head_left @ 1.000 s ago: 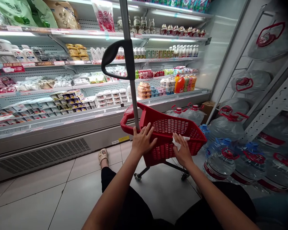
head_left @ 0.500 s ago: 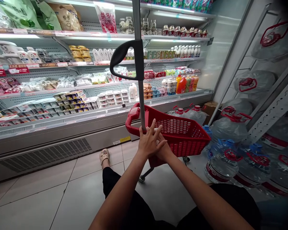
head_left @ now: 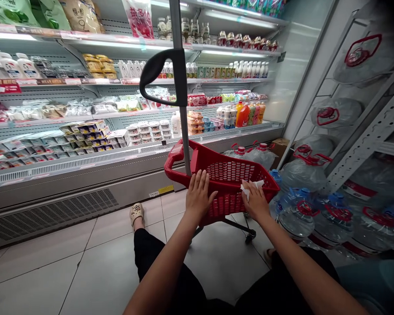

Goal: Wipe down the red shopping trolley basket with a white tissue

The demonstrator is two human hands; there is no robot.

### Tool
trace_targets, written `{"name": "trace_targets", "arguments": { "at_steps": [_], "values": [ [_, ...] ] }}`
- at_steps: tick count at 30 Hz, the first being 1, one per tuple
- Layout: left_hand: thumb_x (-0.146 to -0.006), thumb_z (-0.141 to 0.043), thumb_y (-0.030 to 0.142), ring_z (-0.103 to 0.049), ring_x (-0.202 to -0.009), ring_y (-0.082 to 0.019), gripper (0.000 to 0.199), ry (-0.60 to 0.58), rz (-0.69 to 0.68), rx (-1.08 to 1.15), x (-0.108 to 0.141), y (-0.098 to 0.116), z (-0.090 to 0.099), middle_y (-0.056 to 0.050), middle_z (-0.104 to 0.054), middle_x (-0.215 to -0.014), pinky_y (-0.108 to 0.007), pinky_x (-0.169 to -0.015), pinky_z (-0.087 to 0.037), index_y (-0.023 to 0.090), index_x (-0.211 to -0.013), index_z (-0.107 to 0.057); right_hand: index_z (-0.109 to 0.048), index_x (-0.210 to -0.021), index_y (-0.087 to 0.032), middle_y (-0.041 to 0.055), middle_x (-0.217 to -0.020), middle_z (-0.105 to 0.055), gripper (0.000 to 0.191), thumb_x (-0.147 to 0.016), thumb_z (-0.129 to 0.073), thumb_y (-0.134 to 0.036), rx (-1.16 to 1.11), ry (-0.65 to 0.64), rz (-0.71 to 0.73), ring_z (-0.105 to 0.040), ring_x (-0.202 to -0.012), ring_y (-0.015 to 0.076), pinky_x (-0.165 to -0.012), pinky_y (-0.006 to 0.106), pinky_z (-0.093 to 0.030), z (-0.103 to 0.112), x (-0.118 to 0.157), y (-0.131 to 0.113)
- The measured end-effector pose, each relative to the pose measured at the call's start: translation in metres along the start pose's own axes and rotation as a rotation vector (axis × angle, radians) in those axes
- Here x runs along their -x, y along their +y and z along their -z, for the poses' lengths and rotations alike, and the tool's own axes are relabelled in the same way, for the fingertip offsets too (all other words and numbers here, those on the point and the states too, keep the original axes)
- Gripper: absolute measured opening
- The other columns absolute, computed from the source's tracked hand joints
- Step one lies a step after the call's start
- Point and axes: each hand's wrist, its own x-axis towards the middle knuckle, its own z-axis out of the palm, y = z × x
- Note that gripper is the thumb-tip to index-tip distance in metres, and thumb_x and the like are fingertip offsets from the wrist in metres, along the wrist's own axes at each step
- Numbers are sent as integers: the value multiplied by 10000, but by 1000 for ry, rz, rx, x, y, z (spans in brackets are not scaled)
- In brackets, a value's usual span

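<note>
A red plastic shopping basket cart (head_left: 230, 201) stands on wheels before me, with a tall grey pole and handle (head_left: 181, 83) rising from its left end. My left hand (head_left: 198, 197) lies open, fingers stretched out, against the near rim close to the pole. Farther right along the same rim, my right hand (head_left: 255, 201) presses a white tissue (head_left: 256, 183) to the basket, the tissue showing around its fingers. No goods show in the visible part of the basket.
An open refrigerated case (head_left: 144, 173) with shelves of yogurts, bottles and pouches runs across the back. Large water bottles (head_left: 297, 218) crowd the right side beside a white perforated rack post (head_left: 364, 131). My foot in a beige clog (head_left: 137, 214) rests on the tiled floor.
My hands, together near the pole before, are now apart. The right hand has moved right along the rim with the tissue; the left stays near the pole. The view has shifted slightly.
</note>
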Motion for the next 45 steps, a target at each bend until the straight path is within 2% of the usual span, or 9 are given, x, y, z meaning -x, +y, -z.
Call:
{"name": "trace_targets", "arguments": {
  "at_steps": [5,9,12,20,23,27,33,39,45],
  "values": [
    [-1056,-374,357,-307,-1558,-275,564,-27,11,-34,-4,12,-10,-148,-438,-1625,-511,-1327,-110,79,-1538,-467,-227,-1654,-184,94,-1642,-418,632,-1029,-302,-240,-175,3,132,-330,-1539,215,-1283,503,-227,-2,-20,-73],
    [-993,-427,225,-259,-1577,-262,597,-36,-38,-71,0,8,-15,-132,-401,-1649,-506,-1330,-103,93,-1574,-414,-175,-1669,-218,73,-1668,-373,672,-1015,-329,-237,-321,-19,247,-308,-1549,211,-1264,480,-293,1,-29,-112],
    [-931,-483,200,-204,-1594,-260,672,-49,-66,-69,4,-2,-14,-119,-345,-1679,-509,-1333,-82,106,-1590,-385,-171,-1670,-228,69,-1662,-384,703,-991,-354,-216,-321,-17,292,-335,-1533,218,-1256,487,-310,1,-25,-102],
    [-866,-546,155,-179,-1599,-284,750,-62,-11,-52,1,-26,-5,-105,-301,-1701,-544,-1324,-74,169,-1598,-382,-441,-1552,-174,117,-1451,-600,570,-1009,-354,-322,-105,-31,83,-522,-1355,277,-1194,497,-374,7,9,15],
    [-826,-615,152,-148,-1602,-324,797,-54,65,-48,-2,-25,-9,-111,-265,-1713,-592,-1309,-76,225,-1590,-405,-431,-1562,-192,116,-1424,-616,580,-1020,-325,-370,-49,-22,-12,-526,-1341,289,-1149,496,-417,10,19,32],
    [-805,-666,177,-74,-1599,-397,790,-67,96,-16,3,-3,-24,-120,-225,-1725,-645,-1293,-76,235,-1562,-450,-485,-1521,-174,127,-1345,-663,568,-1010,-321,-361,-34,22,-66,-559,-1282,302,-1137,507,-410,12,19,6],
    [-772,-709,207,17,-1584,-454,917,-85,33,48,18,23,-43,-76,-89,-1756,-689,-1272,-110,305,-1611,-353,-644,-1337,-188,119,-1241,-731,440,-1004,-383,-306,-57,-62,69,-645,-1139,291,-1019,454,-455,21,6,-61],
    [-841,-694,325,-2,-1602,-392,883,-63,21,69,16,-15,-38,-25,-90,-1757,-632,-1284,-149,359,-1632,-302,-601,-1402,-166,117,-1287,-727,458,-1027,-384,-316,-84,-121,141,-675,-1119,278,-968,433,-482,19,1,-90],
    [-1021,-435,487,-139,-1602,-327,628,-109,274,53,1,-44,-47,-87,-227,-1727,-592,-1289,-131,257,-1604,-392,-427,-1570,-187,87,-1440,-646,541,-1051,-330,-306,-150,-125,219,-634,-1259,236,-1120,436,-443,24,29,-78]
  ]
}}
